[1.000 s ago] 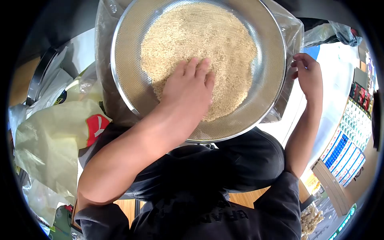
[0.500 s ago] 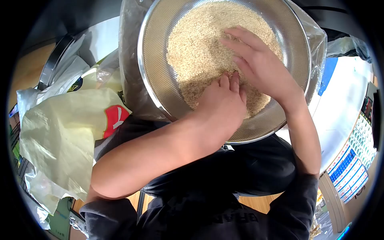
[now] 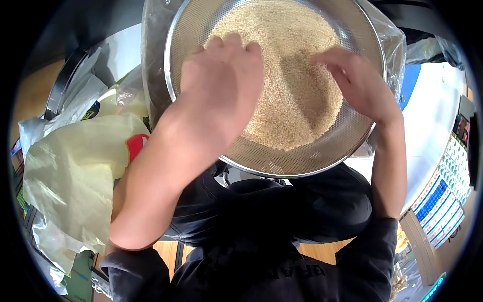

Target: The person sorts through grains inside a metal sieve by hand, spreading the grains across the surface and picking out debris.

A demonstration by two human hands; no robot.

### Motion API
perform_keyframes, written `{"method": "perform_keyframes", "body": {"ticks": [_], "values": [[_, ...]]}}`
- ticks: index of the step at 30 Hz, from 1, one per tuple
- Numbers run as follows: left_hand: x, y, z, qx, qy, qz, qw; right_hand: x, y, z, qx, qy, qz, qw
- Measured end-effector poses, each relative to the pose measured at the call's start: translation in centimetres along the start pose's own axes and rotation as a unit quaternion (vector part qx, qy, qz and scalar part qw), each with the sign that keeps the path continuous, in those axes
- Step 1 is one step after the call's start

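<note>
A wide round metal sieve (image 3: 177, 50) with a shiny rim and perforated sides sits in front of me. Inside lies a broad mound of small pale tan grain (image 3: 289, 113). My left hand (image 3: 224, 70) is above the left part of the mound, back upward. Its fingers bend down and away, so their tips and anything under them are hidden. Over the right part of the grain, my right hand (image 3: 358, 83) points inward with thumb and fingers apart. Nothing shows between them, and I cannot tell whether the fingertips touch the grain.
Clear plastic sheeting (image 3: 155, 65) surrounds the sieve's sides. A large pale yellow bag (image 3: 70, 176) with a red mark is at left. On the right are a white curved surface (image 3: 432, 121) and a sheet of blue and red labels (image 3: 436, 211). My dark-trousered legs (image 3: 322, 201) are below the sieve.
My left hand has moved up and left from the lower middle of the grain. My right hand has shifted right, towards the rim, and more of the mound's middle now shows.
</note>
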State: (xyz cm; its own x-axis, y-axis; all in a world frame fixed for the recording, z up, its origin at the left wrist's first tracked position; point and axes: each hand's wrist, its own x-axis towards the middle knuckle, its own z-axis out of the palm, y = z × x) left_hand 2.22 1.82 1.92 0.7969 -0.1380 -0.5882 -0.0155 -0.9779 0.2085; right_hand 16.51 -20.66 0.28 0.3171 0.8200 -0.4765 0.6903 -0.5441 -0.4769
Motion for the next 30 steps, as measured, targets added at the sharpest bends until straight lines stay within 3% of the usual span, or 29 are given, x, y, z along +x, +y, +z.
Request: {"method": "perform_keyframes", "body": {"ticks": [1,2,4,5,7,8,9,10,12,14,16,18,19,21,22,24,26,29,30], "values": [[0.4,-0.4,2.0,0.021,0.195,-0.053,0.979,0.4,0.2,1.0,-0.019,0.106,-0.008,0.994],[1.3,-0.7,3.9,0.024,0.196,-0.053,0.979,0.8,0.4,1.9,-0.037,0.21,-0.017,0.977],[2.6,-1.0,5.9,0.15,0.314,-0.007,0.937,1.6,0.4,3.6,-0.04,0.216,-0.033,0.975],[2.4,-0.7,6.0,0.154,0.313,-0.005,0.937,1.8,0.7,4.5,-0.075,0.21,-0.055,0.973],[1.4,0.5,4.3,0.069,0.133,0.014,0.989,1.8,0.6,4.7,-0.11,0.208,-0.079,0.969],[1.1,0.9,3.5,0.072,0.133,0.013,0.988,1.2,0.2,4.1,-0.078,0.127,-0.077,0.986],[0.9,1.1,2.6,0.022,0.053,0.045,0.997,0.6,-0.3,3.6,-0.045,0.044,-0.075,0.995],[0.5,1.4,2.2,-0.028,-0.028,0.077,0.996,0.0,-0.7,3.0,-0.043,0.046,-0.076,0.995],[-0.6,1.8,2.5,-0.029,-0.008,0.111,0.993,-1.1,-1.6,2.0,0.031,-0.076,-0.085,0.993],[-1.3,2.0,2.3,-0.106,-0.062,0.159,0.98,-1.5,-2.4,0.8,0.062,-0.114,-0.061,0.99],[-2.0,2.2,2.8,-0.121,-0.055,0.174,0.976,-1.4,-2.6,0.8,0.093,-0.153,-0.038,0.983],[-2.4,2.7,3.2,-0.109,-0.038,0.185,0.976,-1.3,-2.4,1.0,0.094,-0.052,-0.035,0.994],[-2.5,3.0,3.7,-0.123,-0.019,0.182,0.975,-0.9,-2.4,1.2,0.094,-0.053,-0.037,0.993],[-2.8,3.2,3.6,-0.119,-0.018,0.187,0.975,0.5,-2.4,2.2,0.061,0.086,0.038,0.994],[-2.9,3.3,3.4,-0.115,-0.018,0.195,0.974,1.0,-2.2,2.6,0.059,0.084,0.038,0.994],[-2.4,3.3,2.2,-0.116,-0.049,0.194,0.973,1.8,-1.6,3.4,-0.031,0.214,-0.037,0.976],[-1.6,3.2,1.2,-0.115,-0.08,0.194,0.971,2.5,-1.4,4.2,-0.013,0.22,-0.036,0.975],[-0.7,3.1,1.8,-0.09,-0.056,0.117,0.987,3.4,-1.4,4.7,0.007,0.237,-0.008,0.971],[-0.6,2.9,3.6,-0.03,0.051,0.092,0.994,3.8,-1.4,4.8,0.005,0.248,0.019,0.969]]}}
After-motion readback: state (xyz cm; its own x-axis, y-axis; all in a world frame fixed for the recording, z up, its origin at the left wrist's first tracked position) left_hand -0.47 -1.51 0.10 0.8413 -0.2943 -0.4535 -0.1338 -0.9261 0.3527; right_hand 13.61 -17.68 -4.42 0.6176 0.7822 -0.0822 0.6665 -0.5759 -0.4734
